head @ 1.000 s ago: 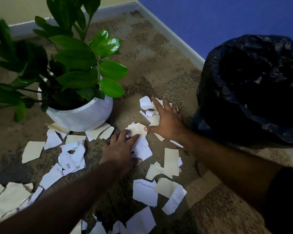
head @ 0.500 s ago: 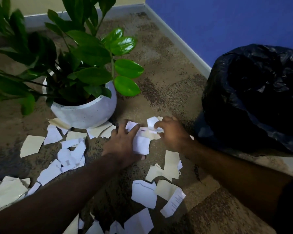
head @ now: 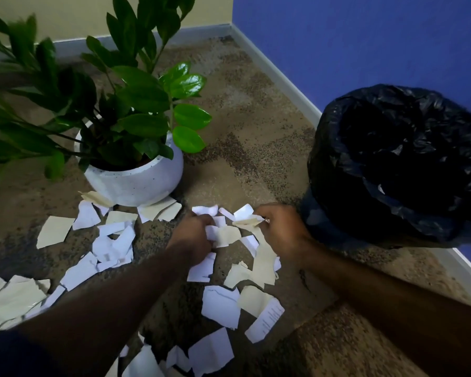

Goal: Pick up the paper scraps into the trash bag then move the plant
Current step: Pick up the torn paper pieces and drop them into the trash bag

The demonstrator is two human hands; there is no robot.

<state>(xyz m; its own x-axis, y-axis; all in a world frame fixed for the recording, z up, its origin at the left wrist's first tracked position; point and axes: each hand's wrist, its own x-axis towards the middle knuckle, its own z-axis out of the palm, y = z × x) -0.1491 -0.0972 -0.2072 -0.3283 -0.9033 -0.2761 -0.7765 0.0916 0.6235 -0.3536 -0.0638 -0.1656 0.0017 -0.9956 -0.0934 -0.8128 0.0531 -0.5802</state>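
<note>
Head view, places given from the white pot:

- White pot [head: 136,180]: we record it standing upright on the brown carpet [head: 242,137], holding the plant [head: 136,104] with glossy green leaves.
- Paper scraps [head: 220,306]: we count white and cream pieces strewn over the carpet in front of the pot and off to its left; several touch the pot's base.
- Left hand [head: 192,236]: we find it just in front of the pot's right edge, fingers curled tight around a bunch of scraps [head: 223,235] pressed to the floor.
- Right hand [head: 279,231]: we find it right of the left hand, between the pot and the bag, pinching a folded cream scrap [head: 246,220] at its fingertips.
- Trash bag [head: 397,164]: black, mouth open upward, standing well right of the pot against the blue wall [head: 365,36]; its near side is just beside the right hand.
- Yellow wall [head: 65,14]: behind the pot, meeting the blue one at the corner.
</note>
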